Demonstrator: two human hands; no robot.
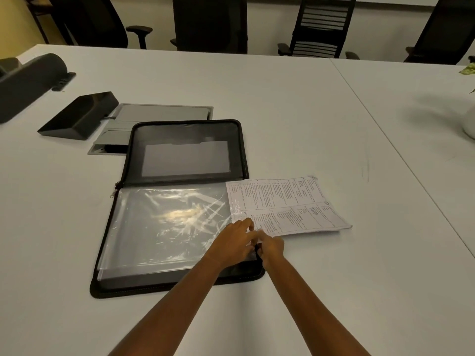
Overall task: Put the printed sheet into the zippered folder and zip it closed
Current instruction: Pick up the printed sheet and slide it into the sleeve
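Left hand (237, 240) pinching sheet (288, 204) corner, folder (154, 289) open

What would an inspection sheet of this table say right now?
Surface: white table, seam at right.
Job's things: zippered folder open flat; printed sheet at its right edge, mostly out on the table, left end at the clear sleeve.
Clutter: black wedge, open grey table hatch, dark roll at left, white object at right edge.
Grips: left hand and right hand meet at the sheet's near corner; hold unclear.
Cables: nothing seen.
Surroundings: black office chairs behind.
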